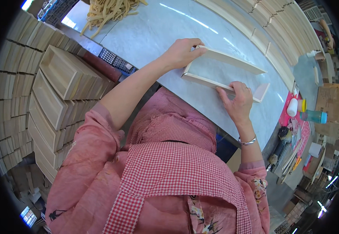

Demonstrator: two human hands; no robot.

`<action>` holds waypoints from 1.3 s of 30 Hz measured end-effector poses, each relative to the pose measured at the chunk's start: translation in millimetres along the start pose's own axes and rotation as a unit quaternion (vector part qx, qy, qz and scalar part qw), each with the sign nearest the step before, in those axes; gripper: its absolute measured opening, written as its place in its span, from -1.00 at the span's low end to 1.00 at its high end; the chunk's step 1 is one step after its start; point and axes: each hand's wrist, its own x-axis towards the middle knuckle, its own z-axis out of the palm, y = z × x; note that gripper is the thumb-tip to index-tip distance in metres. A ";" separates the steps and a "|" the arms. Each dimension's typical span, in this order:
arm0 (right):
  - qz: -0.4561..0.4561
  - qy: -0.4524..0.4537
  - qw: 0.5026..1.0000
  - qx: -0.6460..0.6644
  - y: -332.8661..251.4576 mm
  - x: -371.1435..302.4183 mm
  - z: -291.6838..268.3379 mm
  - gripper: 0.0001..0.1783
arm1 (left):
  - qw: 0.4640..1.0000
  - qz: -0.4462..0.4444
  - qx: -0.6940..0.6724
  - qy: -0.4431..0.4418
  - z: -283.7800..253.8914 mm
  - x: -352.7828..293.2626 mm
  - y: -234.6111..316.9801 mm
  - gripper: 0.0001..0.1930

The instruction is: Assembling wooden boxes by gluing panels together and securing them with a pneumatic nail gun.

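Observation:
A pale wooden frame (232, 61) of thin strips rests on the light marbled tabletop (158, 35). Two long sides and two short ends show, and a gap parts the far strip from the right end piece. My left hand (183, 53) grips the far left corner, thumb and fingers pinching the strip there. Around the near long strip, toward its right end, my right hand (237, 101) is closed with the thumb on the inner left. A silver bangle (247, 141) circles my right wrist.
Stacked wooden trays (58, 72) rise at my left beside piled wood pieces. Tan flat bands (111, 13) lie heaped at the far left, near a black keypad device (115, 60). Long wood strips (280, 35) line the far right. A teal bottle (313, 116) and tools lie at right.

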 end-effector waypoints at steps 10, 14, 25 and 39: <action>0.203 0.074 0.972 0.092 90.3 -46.2 -50.4 0.06 | 0.984 0.006 -0.072 -0.163 -42.7 -42.8 -9.3 0.12; 0.278 -0.002 0.939 0.204 114.1 -38.4 -54.3 0.19 | 0.980 0.014 -0.050 -0.190 -37.9 -35.9 -0.2 0.23; 0.257 -0.175 0.888 0.339 142.3 12.2 -62.5 0.30 | 0.980 -0.012 -0.043 -0.192 -32.7 -36.0 -1.5 0.27; 0.236 -0.186 0.879 0.370 126.9 -25.0 -60.1 0.29 | 0.986 -0.035 -0.070 -0.149 -33.8 -40.8 -16.1 0.16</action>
